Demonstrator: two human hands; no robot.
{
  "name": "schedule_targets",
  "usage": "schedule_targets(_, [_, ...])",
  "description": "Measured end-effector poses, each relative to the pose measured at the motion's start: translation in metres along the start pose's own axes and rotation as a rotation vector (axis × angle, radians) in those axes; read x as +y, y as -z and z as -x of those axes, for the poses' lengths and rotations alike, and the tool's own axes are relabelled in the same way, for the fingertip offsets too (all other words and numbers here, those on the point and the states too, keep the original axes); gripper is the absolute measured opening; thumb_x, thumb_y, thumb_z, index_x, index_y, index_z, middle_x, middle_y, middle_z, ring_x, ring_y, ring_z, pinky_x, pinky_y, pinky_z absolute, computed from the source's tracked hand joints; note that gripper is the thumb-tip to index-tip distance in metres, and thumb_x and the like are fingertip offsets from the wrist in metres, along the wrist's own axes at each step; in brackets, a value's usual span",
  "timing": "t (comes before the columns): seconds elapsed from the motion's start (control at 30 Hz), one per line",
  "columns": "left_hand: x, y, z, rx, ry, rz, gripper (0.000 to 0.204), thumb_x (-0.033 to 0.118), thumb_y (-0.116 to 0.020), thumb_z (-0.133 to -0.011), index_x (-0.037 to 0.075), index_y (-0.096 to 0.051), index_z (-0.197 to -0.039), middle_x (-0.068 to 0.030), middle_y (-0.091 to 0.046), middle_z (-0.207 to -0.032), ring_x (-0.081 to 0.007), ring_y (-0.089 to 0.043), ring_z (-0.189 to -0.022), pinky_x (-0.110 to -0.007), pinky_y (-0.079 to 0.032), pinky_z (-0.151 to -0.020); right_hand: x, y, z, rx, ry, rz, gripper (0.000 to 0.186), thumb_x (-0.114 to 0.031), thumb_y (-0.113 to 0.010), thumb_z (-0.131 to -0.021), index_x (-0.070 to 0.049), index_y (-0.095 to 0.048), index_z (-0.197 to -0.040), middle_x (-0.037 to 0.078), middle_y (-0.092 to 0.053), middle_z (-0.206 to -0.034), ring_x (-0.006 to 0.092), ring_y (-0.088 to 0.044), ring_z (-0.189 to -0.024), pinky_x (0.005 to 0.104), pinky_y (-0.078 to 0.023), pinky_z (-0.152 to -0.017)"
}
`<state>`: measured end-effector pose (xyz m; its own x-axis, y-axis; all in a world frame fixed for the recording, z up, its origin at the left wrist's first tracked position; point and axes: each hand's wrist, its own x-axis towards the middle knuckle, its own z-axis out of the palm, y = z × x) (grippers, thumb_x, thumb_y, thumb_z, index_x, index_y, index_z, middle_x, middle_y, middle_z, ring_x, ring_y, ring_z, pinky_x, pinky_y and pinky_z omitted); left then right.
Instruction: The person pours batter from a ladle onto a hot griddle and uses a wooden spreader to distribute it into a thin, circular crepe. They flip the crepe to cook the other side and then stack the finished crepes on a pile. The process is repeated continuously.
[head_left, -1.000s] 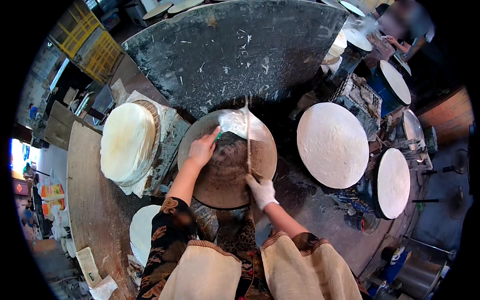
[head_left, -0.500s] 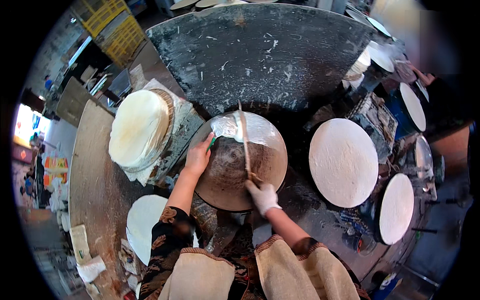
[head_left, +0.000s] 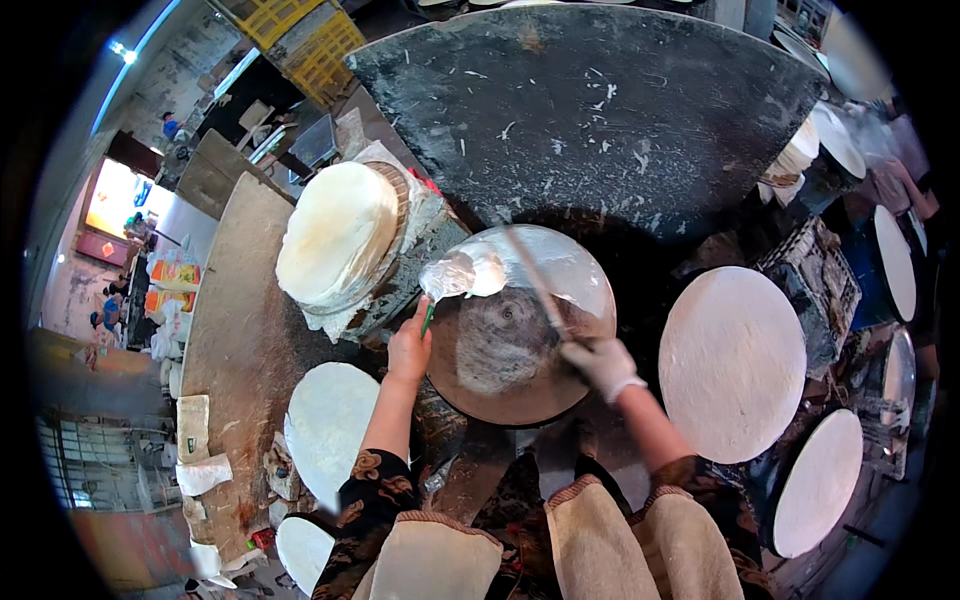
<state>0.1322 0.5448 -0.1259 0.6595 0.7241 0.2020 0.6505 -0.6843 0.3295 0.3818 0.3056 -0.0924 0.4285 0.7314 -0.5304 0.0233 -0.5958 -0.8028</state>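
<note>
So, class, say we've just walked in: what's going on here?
A person is working over a round plate. The left hand grips a green handle at the plate's left edge; the gloved right hand holds a long stick slanting across it. A shiny white layer covers much of the far part, while the near part shows brown. A round white stack sits to the left.

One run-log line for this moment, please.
left hand: grips green handle | right hand: gloved, holds stick over round plate | white layer: on plate's far side

Yellow slatted frames (head_left: 322,62) at upper left, orange-patterned bags (head_left: 175,275) lower, farther left
</note>
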Motion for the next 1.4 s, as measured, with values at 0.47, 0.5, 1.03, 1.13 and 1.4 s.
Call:
schedule_targets(0.47, [0.030, 0.005, 0.089, 0.110, 0.284, 0.071, 0.059, 0.001, -0.061, -0.077, 0.010, -0.045, -0.133, -0.0223, -0.062, -0.091, -0.0387, -0.061, -0.079, -0.044, -0.049, -0.068, -0.006, 0.044, -0.069, -0.212, 0.210, 0.109, 0.049, -0.036, -0.063, -0.083, 0.002, -0.060, -0.114, 0.015, -0.066, -0.098, 0.0159, -0.062, -0.084, 0.0290, -0.048, -0.079])
schedule_targets(0.5, [0.038, 0.004, 0.087, 0.111, 0.309, 0.086, 0.055, 0.000, -0.059, -0.078, 0.008, -0.047, -0.131, -0.0231, -0.062, -0.096, -0.0389, -0.061, -0.084, -0.042, -0.049, -0.070, -0.005, 0.026, -0.066, -0.286, 0.189, 0.146, 0.048, -0.038, -0.063, -0.082, 0.000, -0.062, -0.112, 0.016, -0.066, -0.096, 0.0178, -0.062, -0.084, 0.0296, -0.047, -0.080])
schedule_targets(1.03, [0.079, 0.004, 0.177, 0.218, 0.393, 0.113, 0.046, 0.003, -0.059, -0.080, 0.000, -0.050, -0.126, -0.0245, -0.062, -0.094, -0.0382, -0.062, -0.081, -0.040, -0.051, -0.069, -0.055, 0.030, -0.090, -0.622, 0.101, 0.608, 0.053, -0.043, -0.068, -0.078, 0.001, -0.065, -0.106, 0.017, -0.066, -0.099, 0.0226, -0.060, -0.090, 0.0321, -0.045, -0.081])
schedule_targets(1.13, [0.081, 0.005, 0.200, 0.216, 0.389, 0.092, 0.047, 0.005, -0.061, -0.079, 0.003, -0.051, -0.125, -0.0224, -0.062, -0.082, -0.0386, -0.061, -0.072, -0.043, -0.050, -0.063, -0.044, 0.053, -0.101, -0.699, 0.216, 0.552, 0.047, -0.040, -0.068, -0.078, -0.003, -0.066, -0.106, 0.012, -0.066, -0.086, 0.0173, -0.061, -0.078, 0.0284, -0.047, -0.068])
schedule_targets(1.4, [0.105, 0.022, 0.226, 0.101, 0.318, 0.132, 0.049, 0.005, -0.063, -0.078, 0.007, -0.052, -0.126, -0.0173, -0.063, -0.078, -0.0344, -0.062, -0.068, -0.040, -0.051, -0.060, -0.109, 0.040, -0.138, -0.658, 0.118, 0.611, 0.045, -0.041, -0.066, -0.079, -0.006, -0.066, -0.109, 0.004, -0.062, -0.069, 0.0119, -0.054, -0.055, 0.0278, -0.042, -0.049])
